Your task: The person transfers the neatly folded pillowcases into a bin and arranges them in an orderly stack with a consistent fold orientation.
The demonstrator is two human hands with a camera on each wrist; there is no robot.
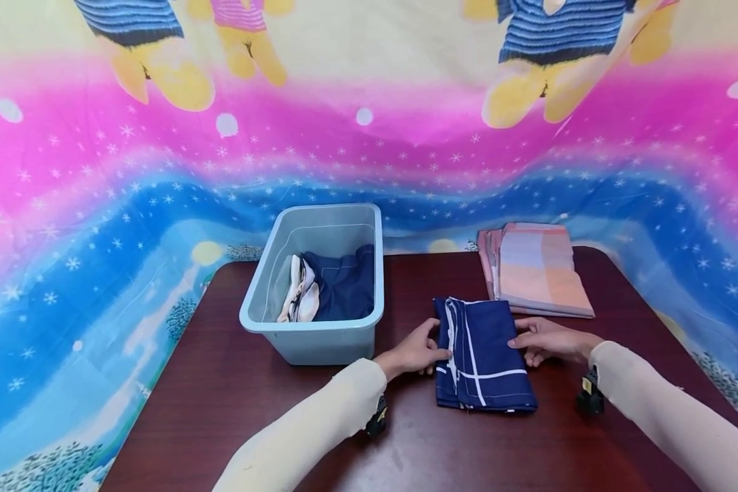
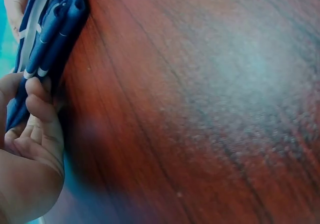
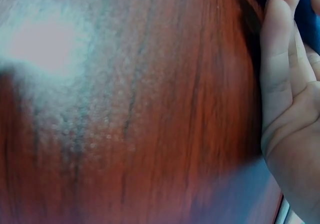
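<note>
A folded navy cloth with white stripes [image 1: 492,348] lies in front of the person, right of the middle of the table. The left hand [image 1: 415,350] pinches its left edge, thumb on top. In the left wrist view the fingertips of that hand [image 2: 37,134] grip the layered folds of the cloth [image 2: 52,29]. At the opposite edge, the right hand [image 1: 553,339] holds the cloth with thumb above and fingers beneath. The right wrist view shows only part of the right hand [image 3: 290,84], with a bit of blue cloth at the top corner.
A grey-blue plastic bin [image 1: 320,342] stands left of the cloth, with navy fabric [image 1: 347,283] and a light patterned fabric [image 1: 301,294] inside. Behind the right hand lies a folded pink and orange checked cloth [image 1: 538,266]. The dark red table [image 1: 221,410] meets a printed curtain behind.
</note>
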